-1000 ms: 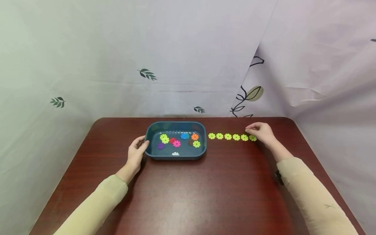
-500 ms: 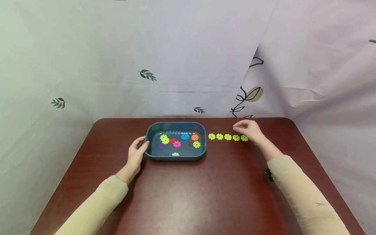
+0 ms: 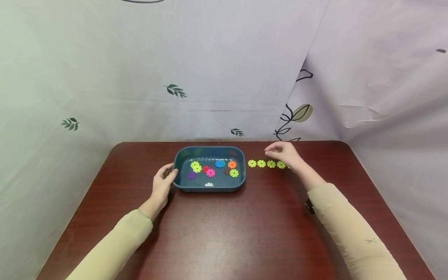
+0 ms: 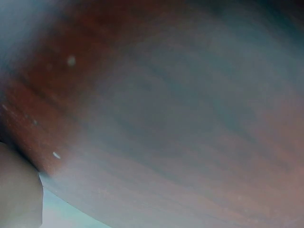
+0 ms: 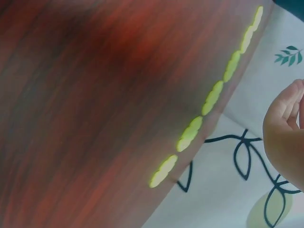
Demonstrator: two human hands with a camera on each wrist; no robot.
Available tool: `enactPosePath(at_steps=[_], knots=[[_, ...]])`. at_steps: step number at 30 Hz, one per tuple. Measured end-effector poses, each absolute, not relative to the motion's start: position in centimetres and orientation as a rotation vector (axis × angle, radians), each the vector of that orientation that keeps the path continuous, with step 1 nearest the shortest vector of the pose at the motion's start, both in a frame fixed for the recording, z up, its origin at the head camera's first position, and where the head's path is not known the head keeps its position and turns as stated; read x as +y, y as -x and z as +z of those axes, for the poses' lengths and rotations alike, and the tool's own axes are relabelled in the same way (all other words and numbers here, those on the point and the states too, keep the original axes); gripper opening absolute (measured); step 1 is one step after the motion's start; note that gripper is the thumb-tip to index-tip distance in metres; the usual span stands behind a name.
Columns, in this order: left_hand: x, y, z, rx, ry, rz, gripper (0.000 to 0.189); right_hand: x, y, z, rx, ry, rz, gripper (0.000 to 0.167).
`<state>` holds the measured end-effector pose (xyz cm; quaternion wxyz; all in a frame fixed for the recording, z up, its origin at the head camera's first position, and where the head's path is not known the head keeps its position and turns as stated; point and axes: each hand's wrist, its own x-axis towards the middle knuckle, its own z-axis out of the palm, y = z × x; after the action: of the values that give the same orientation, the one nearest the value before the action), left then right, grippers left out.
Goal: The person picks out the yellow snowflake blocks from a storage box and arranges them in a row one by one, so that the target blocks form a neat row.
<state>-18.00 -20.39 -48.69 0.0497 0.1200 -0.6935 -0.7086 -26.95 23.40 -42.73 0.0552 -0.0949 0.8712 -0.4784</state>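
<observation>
My left hand [image 3: 162, 184] grips the left end of a dark blue plastic tray [image 3: 210, 189], thumb over the rim and fingers along the outside. Several flower-shaped plastic discs lie inside, among them an orange disc [image 3: 232, 164], a pink disc [image 3: 210, 172] and a purple disc [image 3: 191, 175]. To the tray's right, a row of yellow-green notched discs [image 3: 271, 164] lies on the table. Above that row is my right hand [image 3: 285, 153], fingers loosely bent, with no object showing between them. The right wrist view shows the whole row beside the hand [image 5: 285, 130].
The dark red wooden table [image 3: 224, 237] has its far edge close behind the tray and the row. A pale cloth backdrop [image 3: 210, 70] with leaf prints hangs behind it and at both sides.
My right hand has moved left above the row of discs, from its right end toward the tray. The left hand and the tray have stayed in place.
</observation>
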Motion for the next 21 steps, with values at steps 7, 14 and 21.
enactPosePath(at_steps=[7, 14, 21], knots=[[-20.5, 18.1, -48.8, -2.105, -0.367, -2.168, 0.044, 21.9, 27.1, -42.5, 2.618, 0.332, -1.450, 0.028], [-20.4, 18.1, -48.7, -2.110, -0.367, -2.165, 0.043, 20.4, 26.6, -42.1, 2.556, 0.402, -1.482, 0.027], [-20.4, 18.1, -48.8, -2.114, -0.359, -2.156, 0.043, 18.7, 26.3, -41.9, 2.543, 0.433, -1.457, 0.026]])
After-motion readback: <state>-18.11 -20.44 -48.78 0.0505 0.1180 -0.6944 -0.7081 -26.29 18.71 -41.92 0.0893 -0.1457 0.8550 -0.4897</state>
